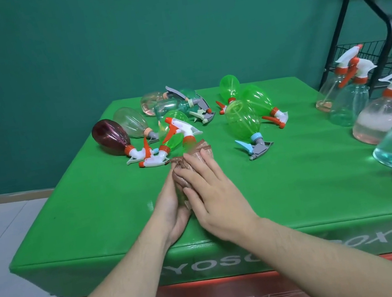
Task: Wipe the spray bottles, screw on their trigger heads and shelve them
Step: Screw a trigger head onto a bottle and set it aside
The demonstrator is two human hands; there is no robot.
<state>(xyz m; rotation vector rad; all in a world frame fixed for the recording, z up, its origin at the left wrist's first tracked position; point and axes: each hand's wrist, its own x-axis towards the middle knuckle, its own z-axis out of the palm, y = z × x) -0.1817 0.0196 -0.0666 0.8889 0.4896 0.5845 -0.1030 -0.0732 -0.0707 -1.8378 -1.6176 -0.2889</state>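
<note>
Near the front edge of the green table (300, 196), a person's hands meet around a bottle wrapped in a brownish cloth (195, 157). Left hand (174, 211) cups it from below, fingers curled; right hand (212, 194) presses the cloth with fingers spread flat. Green, clear and dark red spray bottles (243, 120) lie toward the back edge; others stand upright (377, 117) along the right edge.

A green bottle (180, 191) is wrapped in a brownish cloth (192, 159), with its white and orange trigger head (181, 127) pointing away. Behind the cloth, bottles lie on their sides: a dark red one (110, 137), clear ones (131, 120) and green ones (243, 119). Far right of the cloth, finished bottles (377, 119) stand upright.
</note>
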